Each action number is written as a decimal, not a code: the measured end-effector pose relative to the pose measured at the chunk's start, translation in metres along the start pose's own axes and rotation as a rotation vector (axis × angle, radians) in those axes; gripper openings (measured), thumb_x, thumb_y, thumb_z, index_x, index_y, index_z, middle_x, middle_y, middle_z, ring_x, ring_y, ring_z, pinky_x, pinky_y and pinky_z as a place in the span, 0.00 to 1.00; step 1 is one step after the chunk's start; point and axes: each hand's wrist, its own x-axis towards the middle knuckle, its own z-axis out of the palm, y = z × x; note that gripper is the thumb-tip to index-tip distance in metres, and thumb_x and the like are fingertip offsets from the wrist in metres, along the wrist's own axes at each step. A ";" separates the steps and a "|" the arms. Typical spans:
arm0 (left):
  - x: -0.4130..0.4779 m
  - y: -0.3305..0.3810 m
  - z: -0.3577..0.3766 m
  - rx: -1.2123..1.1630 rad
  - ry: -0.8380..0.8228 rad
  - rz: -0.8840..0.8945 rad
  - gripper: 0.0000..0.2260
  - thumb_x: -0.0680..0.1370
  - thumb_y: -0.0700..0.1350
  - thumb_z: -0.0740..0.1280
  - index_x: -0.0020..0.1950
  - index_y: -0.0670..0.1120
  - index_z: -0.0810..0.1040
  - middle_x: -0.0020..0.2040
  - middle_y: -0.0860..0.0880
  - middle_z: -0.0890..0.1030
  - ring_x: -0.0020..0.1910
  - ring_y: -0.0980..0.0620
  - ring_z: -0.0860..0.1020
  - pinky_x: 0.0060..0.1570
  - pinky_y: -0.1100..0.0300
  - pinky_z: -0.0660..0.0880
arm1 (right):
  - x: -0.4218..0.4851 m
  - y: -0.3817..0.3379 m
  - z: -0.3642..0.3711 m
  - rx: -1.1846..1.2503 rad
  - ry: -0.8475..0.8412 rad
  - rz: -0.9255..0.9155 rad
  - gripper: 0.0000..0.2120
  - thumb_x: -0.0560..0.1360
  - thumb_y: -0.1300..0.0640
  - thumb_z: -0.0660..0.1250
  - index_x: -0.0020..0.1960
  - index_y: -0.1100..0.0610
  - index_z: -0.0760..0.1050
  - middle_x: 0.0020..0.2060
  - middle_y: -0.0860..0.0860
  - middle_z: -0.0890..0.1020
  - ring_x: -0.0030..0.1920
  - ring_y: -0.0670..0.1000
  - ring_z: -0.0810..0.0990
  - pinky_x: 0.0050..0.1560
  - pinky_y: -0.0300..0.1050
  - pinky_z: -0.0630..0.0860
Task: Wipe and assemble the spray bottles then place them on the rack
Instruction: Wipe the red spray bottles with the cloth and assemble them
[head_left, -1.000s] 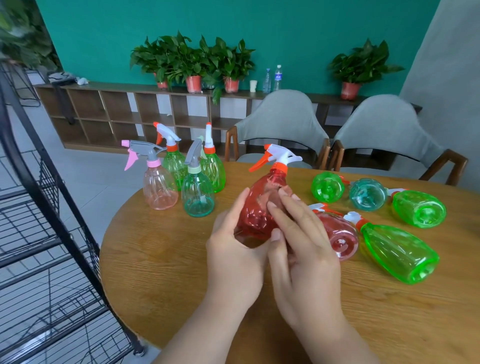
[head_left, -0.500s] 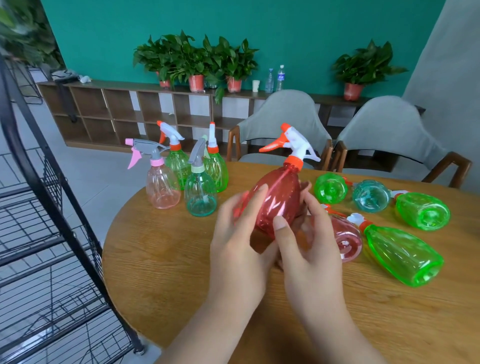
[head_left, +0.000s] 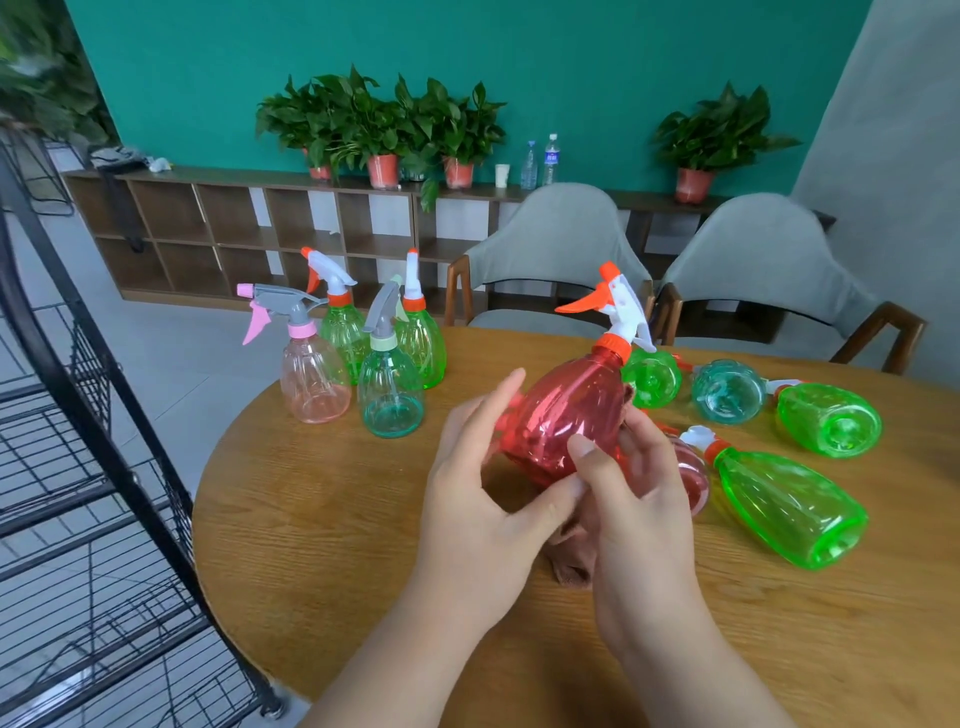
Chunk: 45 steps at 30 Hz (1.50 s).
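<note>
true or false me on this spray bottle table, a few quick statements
1. The left hand and right hand both hold the red bottle. True.
2. The red bottle lacks a spray head. False: a white and orange spray head is on it.
3. The grey-topped pink bottle stands upright. True.
4. The big green bottle stands upright. False: the big green bottle lies on its side.

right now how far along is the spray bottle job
Four assembled bottles stand upright at the table's left, likely wiped. In hand: the left hand holds the red spray bottle while the right hand presses a brown cloth to it. Left: five more bottles lie on their sides, and no bottle shows on the black rack.
</note>
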 end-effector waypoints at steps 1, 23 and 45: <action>0.000 0.000 0.001 -0.034 0.009 -0.046 0.39 0.73 0.49 0.84 0.80 0.61 0.71 0.73 0.57 0.75 0.72 0.53 0.78 0.70 0.54 0.77 | 0.001 0.001 -0.001 0.025 0.004 0.024 0.29 0.74 0.55 0.77 0.73 0.49 0.75 0.64 0.48 0.86 0.62 0.52 0.87 0.66 0.64 0.80; 0.006 -0.008 0.001 -0.108 0.124 -0.145 0.34 0.70 0.51 0.85 0.75 0.56 0.79 0.63 0.49 0.85 0.61 0.50 0.85 0.62 0.48 0.82 | -0.010 0.002 -0.007 -0.823 -0.097 -0.712 0.19 0.85 0.56 0.63 0.74 0.52 0.79 0.76 0.46 0.75 0.77 0.51 0.72 0.77 0.50 0.69; 0.007 -0.011 -0.006 0.172 0.238 0.037 0.38 0.67 0.58 0.77 0.76 0.50 0.78 0.62 0.58 0.82 0.63 0.63 0.80 0.63 0.67 0.76 | -0.023 0.002 0.001 -1.091 -0.168 -0.887 0.20 0.80 0.58 0.64 0.71 0.53 0.82 0.74 0.45 0.77 0.74 0.57 0.72 0.77 0.39 0.62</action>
